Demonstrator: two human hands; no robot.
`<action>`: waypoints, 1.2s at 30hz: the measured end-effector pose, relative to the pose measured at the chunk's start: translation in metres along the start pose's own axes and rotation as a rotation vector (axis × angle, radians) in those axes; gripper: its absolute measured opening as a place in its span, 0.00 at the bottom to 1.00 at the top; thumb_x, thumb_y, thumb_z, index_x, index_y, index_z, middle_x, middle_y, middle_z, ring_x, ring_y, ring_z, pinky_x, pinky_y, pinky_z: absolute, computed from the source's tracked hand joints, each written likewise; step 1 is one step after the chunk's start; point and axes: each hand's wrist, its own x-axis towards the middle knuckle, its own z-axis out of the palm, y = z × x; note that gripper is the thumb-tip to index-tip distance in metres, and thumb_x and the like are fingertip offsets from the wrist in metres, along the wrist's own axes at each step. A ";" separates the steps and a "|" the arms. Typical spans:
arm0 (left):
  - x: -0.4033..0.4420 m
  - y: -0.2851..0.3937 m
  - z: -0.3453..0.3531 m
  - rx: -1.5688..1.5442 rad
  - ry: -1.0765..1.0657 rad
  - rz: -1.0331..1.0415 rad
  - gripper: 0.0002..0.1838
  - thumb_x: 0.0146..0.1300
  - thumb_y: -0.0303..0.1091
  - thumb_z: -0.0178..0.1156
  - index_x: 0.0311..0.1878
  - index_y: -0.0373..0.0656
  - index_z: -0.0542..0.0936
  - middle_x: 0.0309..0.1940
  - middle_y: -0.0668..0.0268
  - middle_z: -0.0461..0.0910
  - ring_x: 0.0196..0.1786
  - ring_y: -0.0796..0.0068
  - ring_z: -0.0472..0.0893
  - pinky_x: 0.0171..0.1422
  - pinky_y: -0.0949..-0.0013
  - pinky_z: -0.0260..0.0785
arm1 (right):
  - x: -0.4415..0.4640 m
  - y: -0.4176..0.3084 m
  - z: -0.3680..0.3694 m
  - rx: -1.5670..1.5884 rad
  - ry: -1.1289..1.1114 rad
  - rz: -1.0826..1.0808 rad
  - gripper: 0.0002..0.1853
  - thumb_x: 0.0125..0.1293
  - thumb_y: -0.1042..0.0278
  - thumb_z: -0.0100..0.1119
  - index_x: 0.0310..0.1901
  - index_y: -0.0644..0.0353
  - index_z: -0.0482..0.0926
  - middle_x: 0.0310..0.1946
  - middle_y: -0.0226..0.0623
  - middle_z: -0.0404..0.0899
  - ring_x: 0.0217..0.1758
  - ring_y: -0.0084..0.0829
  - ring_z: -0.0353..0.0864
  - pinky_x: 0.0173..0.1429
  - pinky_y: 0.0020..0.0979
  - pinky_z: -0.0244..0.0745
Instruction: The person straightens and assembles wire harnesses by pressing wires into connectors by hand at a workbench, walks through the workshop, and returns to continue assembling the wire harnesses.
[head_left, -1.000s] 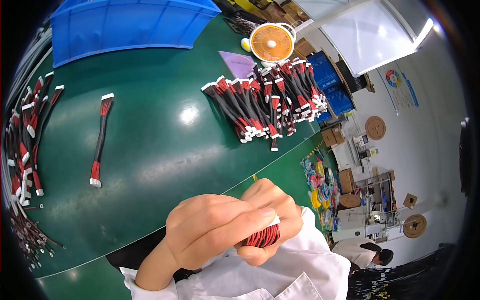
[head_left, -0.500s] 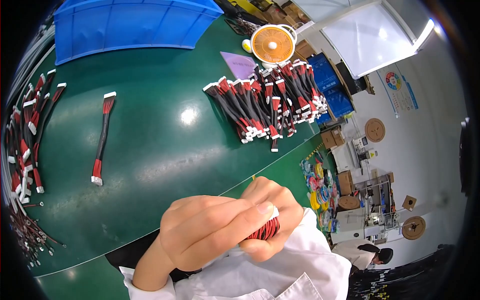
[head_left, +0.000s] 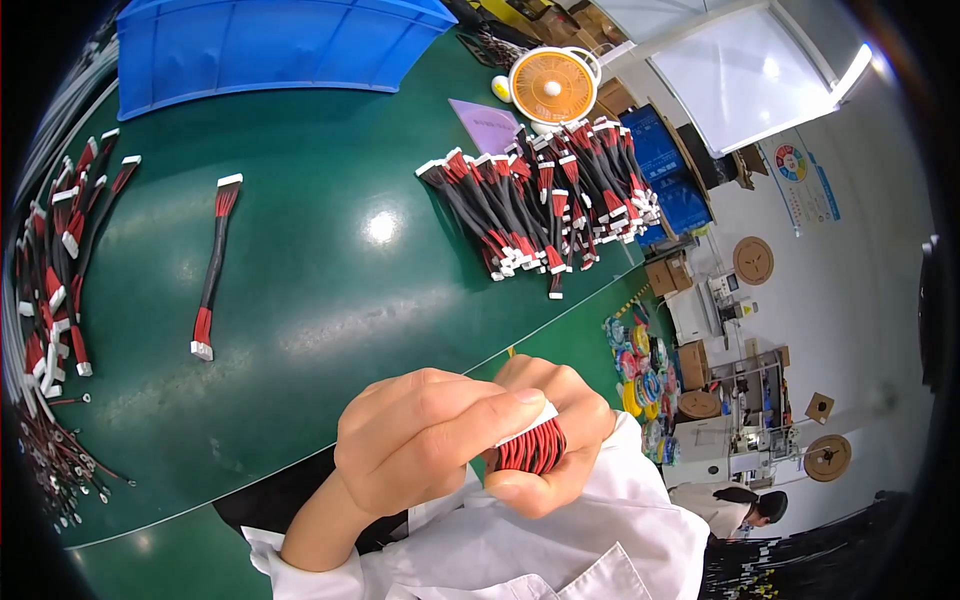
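Both hands meet in front of my white coat. My right hand (head_left: 560, 395) is closed around a wire harness (head_left: 532, 450), whose red and black wires show as a bent bundle below a white connector. My left hand (head_left: 415, 435) has its fingertips pressed against that white connector, pinching at its edge. The harness's other end is hidden in the hands. On the green table (head_left: 320, 260) beyond lies a single harness (head_left: 213, 270) with black sleeving, red wires and white connectors at both ends.
A pile of similar harnesses (head_left: 540, 205) lies at the right, and another group (head_left: 65, 250) at the left edge. Ring-terminal wires (head_left: 65, 455) lie below that group. A blue bin (head_left: 265, 55), purple card (head_left: 485, 125) and orange fan (head_left: 552, 88) stand farther back. A person (head_left: 728, 508) works at lower right.
The harness has turned in my hands, so more of the white connector and the red and black wires shows. The view has shifted slightly; the table items have stayed put.
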 end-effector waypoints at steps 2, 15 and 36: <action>-0.002 0.000 -0.009 -0.041 -0.080 -0.028 0.10 0.50 0.31 0.61 0.35 0.37 0.78 0.25 0.66 0.79 0.20 0.75 0.78 0.21 0.76 0.69 | 0.001 -0.001 0.001 -0.027 0.007 -0.005 0.12 0.48 0.81 0.61 0.14 0.61 0.69 0.09 0.31 0.67 0.08 0.26 0.65 0.12 0.26 0.52; -0.008 -0.004 -0.010 -0.214 -0.072 -0.117 0.18 0.35 0.19 0.56 0.36 0.36 0.80 0.26 0.64 0.81 0.24 0.71 0.80 0.24 0.73 0.73 | 0.004 -0.003 0.006 -0.261 -0.020 -0.029 0.07 0.45 0.80 0.62 0.16 0.65 0.73 0.10 0.32 0.69 0.09 0.27 0.70 0.11 0.25 0.55; -0.011 -0.002 -0.002 -0.192 0.012 -0.194 0.11 0.43 0.25 0.60 0.34 0.41 0.81 0.23 0.67 0.79 0.22 0.74 0.78 0.22 0.76 0.69 | 0.006 -0.006 0.007 -0.365 -0.028 0.014 0.04 0.45 0.78 0.62 0.19 0.66 0.77 0.10 0.32 0.71 0.09 0.26 0.70 0.11 0.24 0.57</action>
